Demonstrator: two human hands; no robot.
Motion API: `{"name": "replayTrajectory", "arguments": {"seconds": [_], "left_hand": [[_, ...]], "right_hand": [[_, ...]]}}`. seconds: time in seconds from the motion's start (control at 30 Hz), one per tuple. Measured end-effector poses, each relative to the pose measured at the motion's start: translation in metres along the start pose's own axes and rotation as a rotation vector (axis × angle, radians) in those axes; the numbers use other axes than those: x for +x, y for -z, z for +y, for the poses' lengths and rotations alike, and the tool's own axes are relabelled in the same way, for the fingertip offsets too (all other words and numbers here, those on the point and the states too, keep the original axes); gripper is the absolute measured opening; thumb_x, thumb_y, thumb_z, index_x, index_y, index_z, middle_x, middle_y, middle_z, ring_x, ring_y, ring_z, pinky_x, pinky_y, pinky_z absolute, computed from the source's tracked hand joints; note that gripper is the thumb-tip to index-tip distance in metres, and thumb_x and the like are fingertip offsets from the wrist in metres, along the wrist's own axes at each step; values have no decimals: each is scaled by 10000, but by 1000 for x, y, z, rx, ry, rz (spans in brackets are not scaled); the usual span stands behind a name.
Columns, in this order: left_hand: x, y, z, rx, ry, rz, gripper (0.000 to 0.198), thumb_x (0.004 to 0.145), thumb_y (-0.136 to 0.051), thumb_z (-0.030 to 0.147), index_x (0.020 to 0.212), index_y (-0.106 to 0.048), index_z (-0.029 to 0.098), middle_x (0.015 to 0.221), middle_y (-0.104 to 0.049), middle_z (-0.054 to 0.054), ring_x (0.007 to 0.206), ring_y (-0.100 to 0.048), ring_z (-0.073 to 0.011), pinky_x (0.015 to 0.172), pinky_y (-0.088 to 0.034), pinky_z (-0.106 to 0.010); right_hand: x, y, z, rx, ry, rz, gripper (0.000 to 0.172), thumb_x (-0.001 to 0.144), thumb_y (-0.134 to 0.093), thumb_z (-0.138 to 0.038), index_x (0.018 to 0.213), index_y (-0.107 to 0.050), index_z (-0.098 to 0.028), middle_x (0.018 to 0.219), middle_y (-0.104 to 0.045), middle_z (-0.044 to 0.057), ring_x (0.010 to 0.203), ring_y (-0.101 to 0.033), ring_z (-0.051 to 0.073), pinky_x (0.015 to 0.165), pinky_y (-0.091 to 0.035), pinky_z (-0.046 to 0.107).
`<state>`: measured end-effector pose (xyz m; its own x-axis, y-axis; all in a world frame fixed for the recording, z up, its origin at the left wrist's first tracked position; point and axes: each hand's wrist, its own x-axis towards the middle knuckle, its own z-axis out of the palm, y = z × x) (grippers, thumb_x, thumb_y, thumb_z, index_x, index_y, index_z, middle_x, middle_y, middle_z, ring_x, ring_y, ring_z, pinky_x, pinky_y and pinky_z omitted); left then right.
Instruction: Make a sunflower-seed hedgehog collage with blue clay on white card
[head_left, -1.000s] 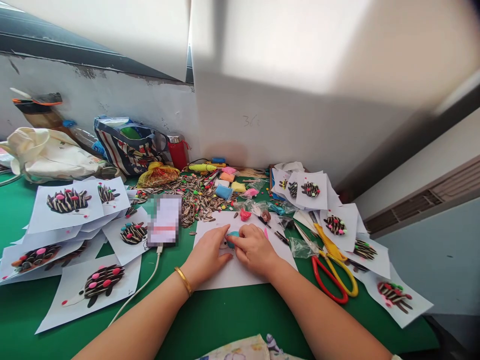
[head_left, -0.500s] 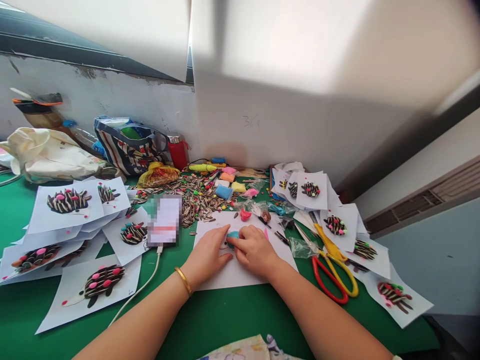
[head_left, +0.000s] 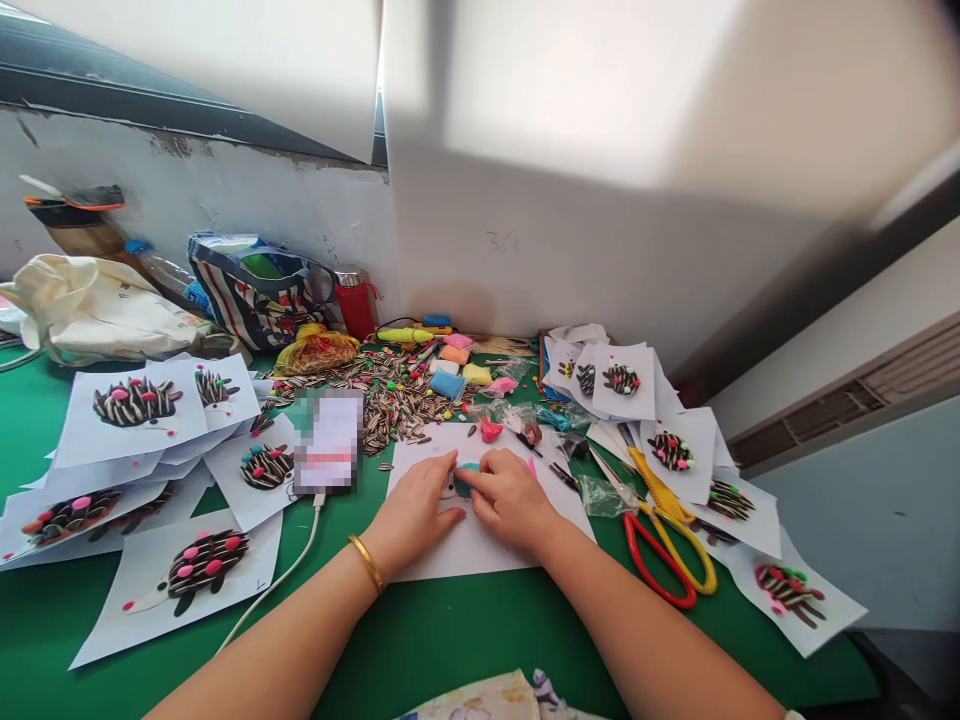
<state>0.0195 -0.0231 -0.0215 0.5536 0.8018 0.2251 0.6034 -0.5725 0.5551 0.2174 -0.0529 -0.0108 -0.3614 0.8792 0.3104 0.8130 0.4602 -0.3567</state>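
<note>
Both hands rest on a white sheet of paper on the green table. My left hand, with a gold bangle on its wrist, lies flat on the sheet with its fingers against a small teal lump of clay. My right hand has its fingers curled and pressed down on that same lump. Most of the clay is hidden under the fingertips.
A pile of striped sunflower seeds and coloured clay blocks lie behind the sheet. Yellow and red scissors lie to the right. Paper sheets with seed hedgehogs cover both sides. A phone with a white cable sits to the left. Bags stand by the wall.
My right hand's fingers have shifted slightly over the teal clay, covering more of it. The left hand and everything else stay put.
</note>
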Motion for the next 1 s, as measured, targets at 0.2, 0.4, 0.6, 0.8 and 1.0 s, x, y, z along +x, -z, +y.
{"name": "replayTrajectory", "arguments": {"seconds": [0.2,0.4,0.6,0.8,1.0], "left_hand": [[0,-2,-1,-4,-21,10,692,772,-662,208,1408,-390,197,1342,-558,-130,1261,-519,-269,1090,-419,-471],[-1,-2,-2,-3,-13,10,729,762,-693,227,1419,-378,198,1365,-540,-134,1274,-507,-279,1086,-424,-480],[-1,-2,-1,-3,-16,4,735,773,-681,215,1433,-358,202,1344,-551,-128,1264,-511,-270,1092,-419,-471],[-1,-1,-1,3,-18,5,770,767,-691,208,1448,-332,209,1346,-544,-124,1258,-510,-274,1083,-424,-473],[-1,1,1,-2,-25,-5,789,763,-707,203,1453,-324,238,1322,-557,-111,1247,-517,-278,1061,-444,-471]], "right_hand": [[2,-3,-5,-43,-35,-42,356,848,-582,-197,1179,-681,-285,959,-529,60,924,-463,214,822,-360,347],[4,-1,0,20,-25,24,405,849,-559,-165,1223,-660,-282,938,-516,55,904,-456,202,816,-367,333],[4,-4,-2,-24,-41,-24,383,846,-567,-185,1204,-670,-272,964,-526,63,928,-449,214,832,-362,344],[4,-1,-1,-13,-49,-9,393,846,-561,-176,1214,-664,-267,977,-531,64,935,-457,212,829,-363,343],[4,0,2,-38,-88,12,350,856,-547,-174,1167,-689,-248,971,-536,69,941,-461,217,835,-368,348]]}}
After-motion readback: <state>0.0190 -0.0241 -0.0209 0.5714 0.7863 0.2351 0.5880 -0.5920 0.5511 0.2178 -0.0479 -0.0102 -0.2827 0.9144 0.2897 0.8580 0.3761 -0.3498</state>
